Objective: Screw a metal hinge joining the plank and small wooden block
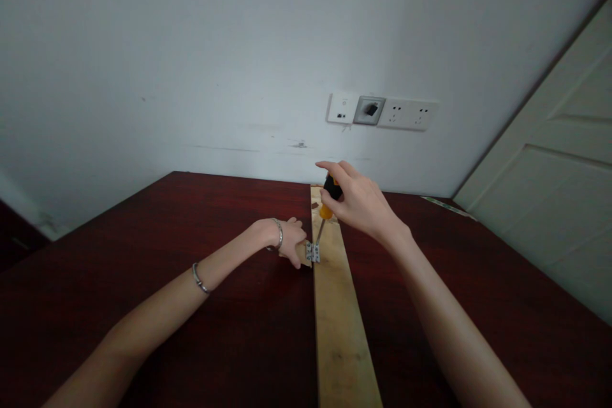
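My right hand (pixel 361 197) is closed around the black and yellow handle of a screwdriver (pixel 326 211). The screwdriver slants down, its tip at the right leaf of a small metal hinge (pixel 312 252). That leaf lies on a long pale wooden plank (pixel 339 312). The hinge's left leaf rests on a small wooden block (pixel 303 255) butted up beside the plank. My left hand (pixel 290 242) grips this block, thumb on the near side and fingers on the far side, partly covering it. The exact contact of the tip with a screw is too small to make out.
Beneath everything is a dark red wooden table (pixel 215 204), its far edge near a pale wall (pixel 215 64). Wall sockets (pixel 408 115) and a switch plate (pixel 342 108) sit above the table. A panelled white door (pixel 549 159) stands at the right.
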{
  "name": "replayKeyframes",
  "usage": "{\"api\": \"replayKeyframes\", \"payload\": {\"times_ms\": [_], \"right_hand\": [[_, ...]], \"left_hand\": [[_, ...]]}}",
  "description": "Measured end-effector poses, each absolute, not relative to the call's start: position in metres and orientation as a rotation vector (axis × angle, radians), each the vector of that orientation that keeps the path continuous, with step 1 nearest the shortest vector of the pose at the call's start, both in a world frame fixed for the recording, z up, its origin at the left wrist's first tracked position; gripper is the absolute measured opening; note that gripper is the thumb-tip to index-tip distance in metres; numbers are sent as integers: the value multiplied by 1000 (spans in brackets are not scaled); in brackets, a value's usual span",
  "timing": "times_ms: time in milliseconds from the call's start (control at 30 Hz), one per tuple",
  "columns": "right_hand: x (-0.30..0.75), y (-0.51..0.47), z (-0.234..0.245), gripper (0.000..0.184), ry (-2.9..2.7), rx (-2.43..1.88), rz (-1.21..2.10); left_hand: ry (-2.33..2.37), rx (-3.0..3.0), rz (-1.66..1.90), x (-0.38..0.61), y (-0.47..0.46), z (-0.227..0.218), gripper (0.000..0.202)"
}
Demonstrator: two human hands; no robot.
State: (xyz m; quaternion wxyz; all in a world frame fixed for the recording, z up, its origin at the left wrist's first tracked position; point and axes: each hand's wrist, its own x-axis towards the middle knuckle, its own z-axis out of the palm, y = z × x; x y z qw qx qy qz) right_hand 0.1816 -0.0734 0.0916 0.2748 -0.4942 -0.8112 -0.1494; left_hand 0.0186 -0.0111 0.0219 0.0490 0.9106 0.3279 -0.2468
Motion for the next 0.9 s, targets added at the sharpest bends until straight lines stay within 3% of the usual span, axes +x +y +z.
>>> {"api": "replayKeyframes", "payload": {"times_ms": [100, 300, 633, 800, 900], "right_hand": [[181, -74, 92, 52, -2177, -1310, -408], [182, -70, 91, 41, -2168, -1330, -373], [188, -66, 92, 48, -2061, -1166, -270], [209, -46, 89, 43, -1869, -1099, -249], [223, -22, 70, 33, -1801, -1210, -76]], "left_hand": [[1009, 2770, -758, 19, -12, 22, 63], [1026, 2767, -725, 21, -16, 25, 58], [1037, 2767, -656, 18, -11, 16, 64], [1062, 2769, -662, 18, -9, 12, 66], [1100, 2754, -626, 18, -10, 12, 70]]}}
